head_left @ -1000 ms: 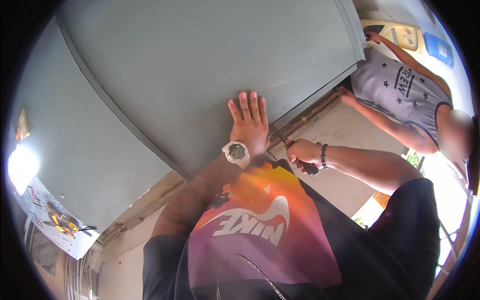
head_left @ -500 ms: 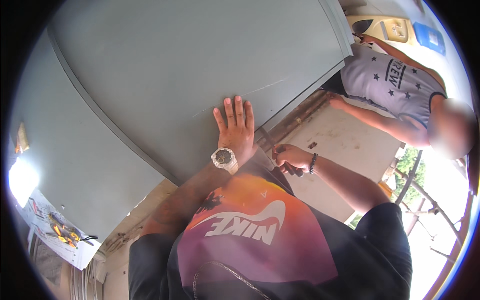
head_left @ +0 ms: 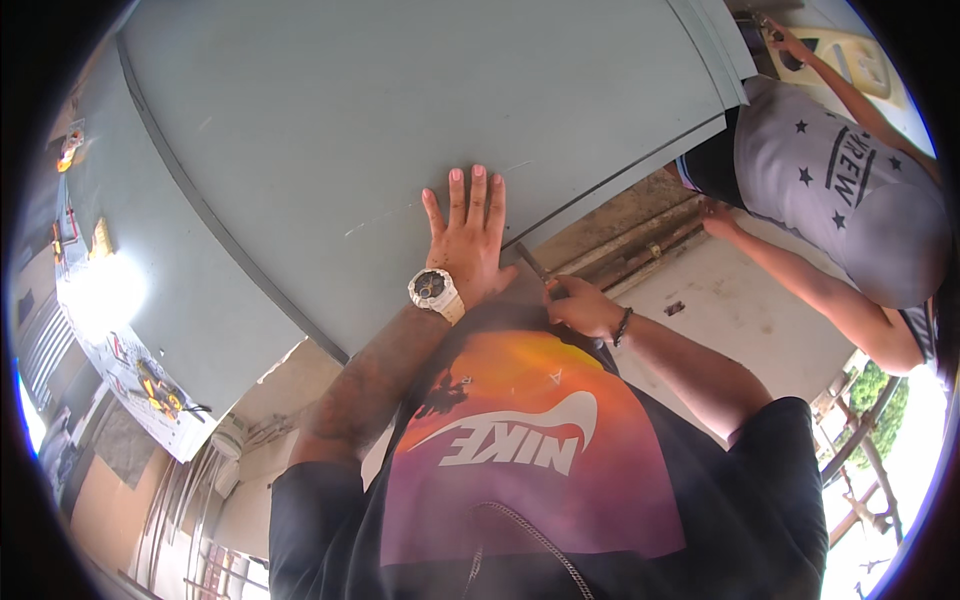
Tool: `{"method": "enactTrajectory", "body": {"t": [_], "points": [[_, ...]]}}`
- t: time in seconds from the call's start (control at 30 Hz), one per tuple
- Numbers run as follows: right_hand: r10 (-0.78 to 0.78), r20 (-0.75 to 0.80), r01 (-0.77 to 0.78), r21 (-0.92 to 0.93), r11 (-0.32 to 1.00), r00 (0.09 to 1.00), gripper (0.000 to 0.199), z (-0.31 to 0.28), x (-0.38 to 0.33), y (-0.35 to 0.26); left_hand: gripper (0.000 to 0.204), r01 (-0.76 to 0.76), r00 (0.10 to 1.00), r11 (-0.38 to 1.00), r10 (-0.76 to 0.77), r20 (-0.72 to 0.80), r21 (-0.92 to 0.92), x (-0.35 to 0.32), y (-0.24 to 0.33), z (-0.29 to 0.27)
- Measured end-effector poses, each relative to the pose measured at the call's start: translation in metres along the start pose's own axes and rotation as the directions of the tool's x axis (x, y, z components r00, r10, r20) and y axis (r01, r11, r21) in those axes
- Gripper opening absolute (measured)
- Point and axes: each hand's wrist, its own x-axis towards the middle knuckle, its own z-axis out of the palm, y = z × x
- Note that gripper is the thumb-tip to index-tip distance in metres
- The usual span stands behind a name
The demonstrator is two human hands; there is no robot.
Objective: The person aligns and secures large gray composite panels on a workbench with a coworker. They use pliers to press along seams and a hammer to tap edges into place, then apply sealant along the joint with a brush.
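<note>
Gently, press the open left hand point(head_left: 468, 245) flat on the grey panel point(head_left: 300, 150) in front; the right hand point(head_left: 586, 308), curled around a thin dark tool point(head_left: 532, 264) beside the panel's edge, should go slowly.

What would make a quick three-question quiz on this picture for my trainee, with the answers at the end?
1. Multiple choice: how does the left hand rest on the grey panel?
A) as a closed fist
B) laid flat, fingers pointing away from the body
C) with one fingertip only

2. True or false: the white watch and the dark bracelet are on different wrists.

3. Fill in the blank: the other person wears a grey shirt patterned with dark five-pointed ____.

Key: 1. B; 2. True; 3. stars
</note>
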Motion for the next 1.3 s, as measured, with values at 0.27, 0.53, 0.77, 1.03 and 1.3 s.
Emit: {"method": "enactTrajectory", "body": {"t": [0.27, 0.53, 0.77, 1.03, 1.3], "points": [[0.017, -0.054, -0.020, -0.069, 0.997, 0.998, 0.059, 0.010, -0.011, 0.000, 0.120, -0.075, 0.996, 0.988, 0.068, 0.055, 0.135, -0.004, 0.001, 0.003], [0.319, -0.034, -0.318, 0.036, 0.947, 0.947, 0.040, 0.022, -0.031, -0.021, 0.118, -0.155, 0.978, 0.946, 0.187, -0.088, 0.285, -0.016, 0.000, 0.049], [0.629, -0.039, -0.628, 0.029, 0.778, 0.777, 0.027, 0.036, -0.045, -0.063, 0.097, -0.228, 0.947, 0.910, 0.290, -0.137, 0.346, -0.026, 0.008, 0.063], [0.571, -0.017, -0.569, 0.077, 0.819, 0.821, 0.027, 0.033, -0.045, -0.013, 0.100, -0.253, 0.931, 0.939, 0.302, -0.206, 0.232, -0.032, 0.014, 0.077], [0.111, -0.039, -0.099, 0.218, 0.971, 0.993, 0.025, -0.004, -0.026, 0.092, 0.118, -0.111, 0.978, 0.982, 0.135, -0.157, 0.154, -0.040, 0.049, 0.065]]}}
